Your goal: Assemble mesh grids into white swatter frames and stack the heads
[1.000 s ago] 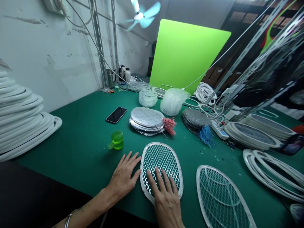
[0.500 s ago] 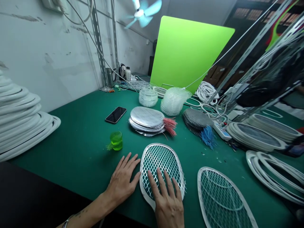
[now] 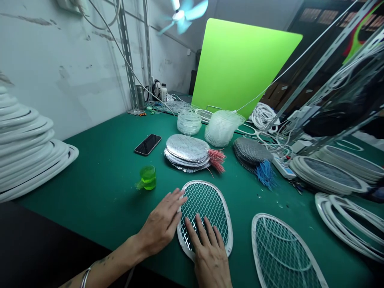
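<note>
An oval white frame point(image 3: 227, 210) with a silver diamond-pattern mesh point(image 3: 205, 200) across it lies at the table's near edge, like the head of a racket-shaped swatter. My right hand point(image 3: 210, 256) rests flat on the lower mesh, fingers spread. At the frame's left rim, my left hand point(image 3: 160, 222) has its fingers stretched out, the tips over the upper left edge. Neither hand grips anything. Just beyond is a stack of silver mesh sheets point(image 3: 187, 148) with red wires point(image 3: 216, 159). To the right lies a second white frame point(image 3: 258, 256) with netting.
A green tape roll point(image 3: 148, 178) and a phone point(image 3: 148, 144) lie left of centre. White frames point(image 3: 33, 160) are piled at far left. Dark mesh sheets point(image 3: 252, 152) with blue wires point(image 3: 265, 174), a power strip point(image 3: 283, 167) and more white rings point(image 3: 345, 220) sit right. A green board point(image 3: 246, 64) stands behind.
My left hand has moved up and right, onto the frame's upper left rim. Mesh ends that poked past the right rim no longer show there. My right hand stays on the mesh.
</note>
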{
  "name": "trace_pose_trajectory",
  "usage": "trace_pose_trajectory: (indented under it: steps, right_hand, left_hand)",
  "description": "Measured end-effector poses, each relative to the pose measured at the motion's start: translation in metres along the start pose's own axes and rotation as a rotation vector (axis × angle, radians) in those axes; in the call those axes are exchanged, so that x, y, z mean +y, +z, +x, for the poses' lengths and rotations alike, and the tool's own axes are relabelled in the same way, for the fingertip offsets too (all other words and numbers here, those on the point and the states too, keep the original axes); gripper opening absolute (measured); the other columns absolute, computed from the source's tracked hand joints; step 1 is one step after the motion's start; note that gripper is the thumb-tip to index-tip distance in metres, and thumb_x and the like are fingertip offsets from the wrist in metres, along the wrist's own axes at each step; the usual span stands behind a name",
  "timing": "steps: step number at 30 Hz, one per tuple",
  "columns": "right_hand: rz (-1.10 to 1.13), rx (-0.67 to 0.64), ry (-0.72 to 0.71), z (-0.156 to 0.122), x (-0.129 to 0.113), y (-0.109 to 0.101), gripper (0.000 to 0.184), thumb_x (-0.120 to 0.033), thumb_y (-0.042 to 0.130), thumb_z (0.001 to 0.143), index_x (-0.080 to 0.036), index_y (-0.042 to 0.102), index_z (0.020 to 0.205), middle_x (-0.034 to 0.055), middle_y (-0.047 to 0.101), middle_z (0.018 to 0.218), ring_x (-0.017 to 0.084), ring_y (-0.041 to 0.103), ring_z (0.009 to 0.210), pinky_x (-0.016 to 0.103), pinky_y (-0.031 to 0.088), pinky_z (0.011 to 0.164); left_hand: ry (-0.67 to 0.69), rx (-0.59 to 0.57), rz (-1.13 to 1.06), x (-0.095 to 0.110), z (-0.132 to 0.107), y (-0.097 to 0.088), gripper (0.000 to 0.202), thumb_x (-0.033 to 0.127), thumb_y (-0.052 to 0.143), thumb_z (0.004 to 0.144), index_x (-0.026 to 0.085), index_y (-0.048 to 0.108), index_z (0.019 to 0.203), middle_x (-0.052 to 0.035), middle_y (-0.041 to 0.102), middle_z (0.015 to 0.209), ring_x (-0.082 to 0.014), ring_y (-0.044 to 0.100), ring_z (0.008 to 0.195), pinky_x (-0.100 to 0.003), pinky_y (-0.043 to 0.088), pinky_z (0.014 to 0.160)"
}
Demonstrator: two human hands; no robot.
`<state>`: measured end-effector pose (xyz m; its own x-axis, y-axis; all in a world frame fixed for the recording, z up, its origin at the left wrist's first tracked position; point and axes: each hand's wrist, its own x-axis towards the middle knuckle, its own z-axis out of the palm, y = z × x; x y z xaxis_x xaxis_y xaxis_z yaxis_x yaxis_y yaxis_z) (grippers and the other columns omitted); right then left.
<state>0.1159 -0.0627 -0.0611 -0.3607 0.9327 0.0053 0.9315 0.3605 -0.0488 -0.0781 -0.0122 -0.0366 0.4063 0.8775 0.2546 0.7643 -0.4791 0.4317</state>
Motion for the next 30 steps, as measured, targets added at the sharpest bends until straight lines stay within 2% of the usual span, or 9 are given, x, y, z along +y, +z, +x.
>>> trace_pose_trajectory:
  steps: [3, 8, 12, 15, 19, 23, 26, 28, 30]
  right_hand:
    - [0.041, -0.210, 0.022, 0.006, -0.004, -0.019, 0.084, 0.000, 0.038, 0.076, -0.038, 0.021, 0.149, -0.0011, 0.017, 0.153, 0.031, 0.022, 0.140, 0.057, 0.033, 0.110]
    - [0.245, -0.407, -0.062, 0.011, 0.012, -0.059, 0.086, -0.009, 0.047, 0.077, -0.029, 0.012, 0.152, -0.0007, 0.008, 0.156, 0.030, 0.008, 0.144, 0.055, 0.026, 0.114]
    - [0.548, -0.433, -0.143, 0.018, 0.048, -0.081, 0.068, -0.040, 0.052, 0.089, -0.032, 0.025, 0.150, 0.0000, 0.036, 0.151, 0.029, 0.028, 0.140, 0.048, 0.040, 0.107]
    - [0.510, -0.236, -0.164, 0.031, 0.070, -0.073, 0.053, -0.044, 0.036, 0.098, -0.034, 0.028, 0.149, 0.0011, 0.049, 0.143, 0.024, 0.039, 0.136, 0.046, 0.040, 0.107]
    - [0.225, -0.210, -0.501, 0.043, 0.080, -0.038, 0.065, -0.055, 0.034, 0.097, -0.030, 0.010, 0.153, 0.0022, 0.015, 0.158, 0.025, 0.007, 0.145, 0.055, 0.010, 0.117]
    - [0.152, -0.276, -0.562, 0.045, 0.081, -0.019, 0.067, -0.059, 0.026, 0.097, -0.029, 0.004, 0.152, 0.0024, 0.002, 0.159, 0.023, -0.002, 0.146, 0.054, 0.003, 0.117]
    - [0.176, -0.330, -0.588, 0.047, 0.083, -0.023, 0.068, -0.059, 0.026, 0.097, -0.027, 0.002, 0.153, 0.0034, -0.004, 0.159, 0.025, -0.006, 0.145, 0.054, -0.001, 0.116]
    - [0.202, -0.390, -0.603, 0.049, 0.085, -0.031, 0.072, -0.060, 0.028, 0.096, -0.026, -0.001, 0.153, 0.0042, -0.007, 0.159, 0.026, -0.008, 0.145, 0.055, -0.005, 0.115]
    - [0.231, -0.442, -0.607, 0.051, 0.086, -0.038, 0.083, -0.067, 0.034, 0.091, -0.026, -0.004, 0.152, 0.0048, -0.008, 0.159, 0.028, -0.008, 0.145, 0.054, -0.009, 0.114]
  left_hand:
    - [0.181, -0.125, 0.122, 0.003, 0.013, 0.006, 0.048, 0.029, 0.035, 0.101, 0.020, 0.034, 0.148, -0.0058, 0.036, 0.152, -0.0218, 0.032, 0.141, -0.042, 0.026, 0.118]
    - [0.184, -0.202, 0.259, -0.001, 0.015, 0.017, 0.047, 0.028, 0.031, 0.101, 0.018, 0.036, 0.147, -0.0056, 0.034, 0.153, -0.0211, 0.031, 0.142, -0.039, 0.028, 0.115]
    - [0.166, -0.231, 0.266, 0.001, 0.013, 0.014, 0.048, 0.023, 0.031, 0.099, 0.017, 0.036, 0.147, -0.0043, 0.031, 0.154, -0.0213, 0.028, 0.143, -0.042, 0.021, 0.117]
    - [0.158, -0.243, 0.261, 0.001, 0.014, 0.015, 0.048, 0.023, 0.029, 0.100, 0.017, 0.033, 0.148, -0.0041, 0.029, 0.155, -0.0213, 0.025, 0.144, -0.044, 0.016, 0.118]
    - [0.176, -0.232, 0.239, -0.001, 0.015, 0.014, 0.047, 0.022, 0.029, 0.101, 0.015, 0.033, 0.148, -0.0066, 0.030, 0.155, -0.0214, 0.023, 0.145, -0.046, 0.012, 0.120]
    - [0.172, -0.133, 0.129, 0.016, 0.006, 0.004, 0.046, 0.034, 0.034, 0.101, 0.014, 0.041, 0.143, -0.0114, 0.031, 0.154, -0.0242, 0.023, 0.145, -0.050, 0.011, 0.120]
    - [0.472, -0.138, 0.007, 0.042, -0.016, 0.005, 0.051, 0.044, 0.049, 0.095, 0.019, 0.046, 0.139, -0.0106, 0.034, 0.153, -0.0269, 0.025, 0.144, -0.053, 0.013, 0.120]
    - [0.661, -0.138, -0.048, 0.058, -0.033, 0.014, 0.037, 0.030, 0.052, 0.095, 0.018, 0.056, 0.130, -0.0099, 0.049, 0.144, -0.0241, 0.037, 0.139, -0.048, 0.020, 0.120]
    - [0.699, -0.061, -0.092, 0.068, -0.047, 0.025, 0.025, 0.015, 0.048, 0.095, 0.013, 0.065, 0.114, -0.0096, 0.064, 0.126, -0.0209, 0.052, 0.126, -0.039, 0.032, 0.116]
